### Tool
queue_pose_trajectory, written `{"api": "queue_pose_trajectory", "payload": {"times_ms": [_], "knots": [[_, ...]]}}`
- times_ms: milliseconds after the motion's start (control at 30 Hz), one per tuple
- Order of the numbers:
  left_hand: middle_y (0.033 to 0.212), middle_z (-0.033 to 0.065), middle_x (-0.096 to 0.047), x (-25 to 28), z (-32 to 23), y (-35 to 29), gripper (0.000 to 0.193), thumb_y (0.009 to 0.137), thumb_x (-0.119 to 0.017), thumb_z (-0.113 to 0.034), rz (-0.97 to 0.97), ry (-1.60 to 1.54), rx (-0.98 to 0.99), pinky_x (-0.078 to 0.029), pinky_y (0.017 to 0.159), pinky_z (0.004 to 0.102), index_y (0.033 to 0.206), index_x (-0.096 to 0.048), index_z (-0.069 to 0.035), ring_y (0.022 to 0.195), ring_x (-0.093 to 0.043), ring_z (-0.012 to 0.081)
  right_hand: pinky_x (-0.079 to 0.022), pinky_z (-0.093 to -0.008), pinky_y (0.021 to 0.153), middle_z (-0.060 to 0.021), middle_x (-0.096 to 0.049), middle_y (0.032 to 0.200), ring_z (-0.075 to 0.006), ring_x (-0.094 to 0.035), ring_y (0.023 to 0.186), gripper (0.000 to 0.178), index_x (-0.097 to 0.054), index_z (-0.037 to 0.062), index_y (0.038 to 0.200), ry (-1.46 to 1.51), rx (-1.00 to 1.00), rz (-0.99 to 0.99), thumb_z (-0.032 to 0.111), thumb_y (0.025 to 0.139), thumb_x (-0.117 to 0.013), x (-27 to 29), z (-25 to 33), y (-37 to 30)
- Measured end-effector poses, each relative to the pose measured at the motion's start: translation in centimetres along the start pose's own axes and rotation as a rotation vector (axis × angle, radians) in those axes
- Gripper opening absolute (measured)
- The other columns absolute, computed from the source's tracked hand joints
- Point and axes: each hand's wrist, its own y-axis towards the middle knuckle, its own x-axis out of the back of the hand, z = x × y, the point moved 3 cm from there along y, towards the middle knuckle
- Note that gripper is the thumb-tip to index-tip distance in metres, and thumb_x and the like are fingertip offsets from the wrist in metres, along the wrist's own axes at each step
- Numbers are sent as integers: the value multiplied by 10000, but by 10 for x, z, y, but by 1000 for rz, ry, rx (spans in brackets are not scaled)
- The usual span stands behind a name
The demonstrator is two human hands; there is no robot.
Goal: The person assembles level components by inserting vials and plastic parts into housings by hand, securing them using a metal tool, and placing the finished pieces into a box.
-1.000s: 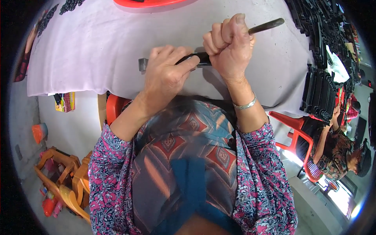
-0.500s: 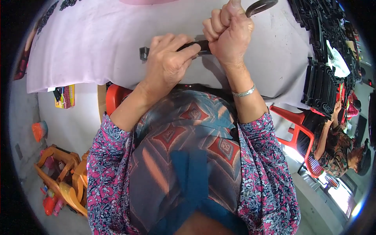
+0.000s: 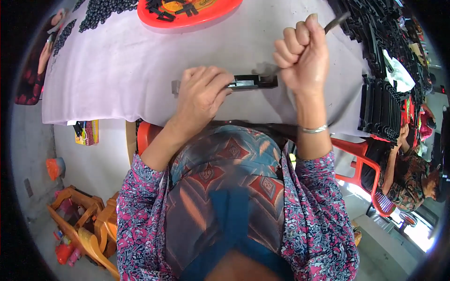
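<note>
My left hand (image 3: 202, 93) is closed over a long, narrow black plastic piece (image 3: 267, 83) lying crosswise on the pale tablecloth. Part of that piece hides under my fingers; a light grey strip shows inside its open channel. Up and to the right, my right hand (image 3: 304, 61) is clenched around a dark metal tool (image 3: 336, 22), whose bent end sticks out beyond the thumb. The fist covers most of the tool, so its full shape does not show. My right hand is apart from the black piece, just off its right end.
Ahead is a red tray (image 3: 201, 19) with small black parts. Heaps of black beads (image 3: 105, 11) lie at the far left. Stacked black plastic pieces (image 3: 379, 107) line the right side, near a red chair (image 3: 358, 157) and another person (image 3: 410, 171). Someone's sleeve (image 3: 30, 84) shows at left.
My right hand has moved right and slightly down, away from the black piece, still gripping the tool. My left hand stays on the piece. More of the red tray has come into view.
</note>
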Motion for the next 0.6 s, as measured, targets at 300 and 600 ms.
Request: {"api": "queue_pose_trajectory", "payload": {"times_ms": [300,600], "knots": [[1019,97,-663,4,11,6,510,771,-724,-44,165,-125,50,-401,929,421,1252,-554,-51,950,-608,304,-253,-228,442,26,-509,598,-32,-327,463,394,-698,31,785,-1145,-88,159,301,1010,-521,43,-4,-24],[1136,85,-663,9,22,32,592,771,-685,-29,378,-136,-133,-308,1102,501,1340,-537,-97,1181,-549,265,-298,-226,449,20,-551,595,-39,-410,497,406,-706,4,798,-1026,-372,121,306,1008,-533,37,-22,-65]]}}
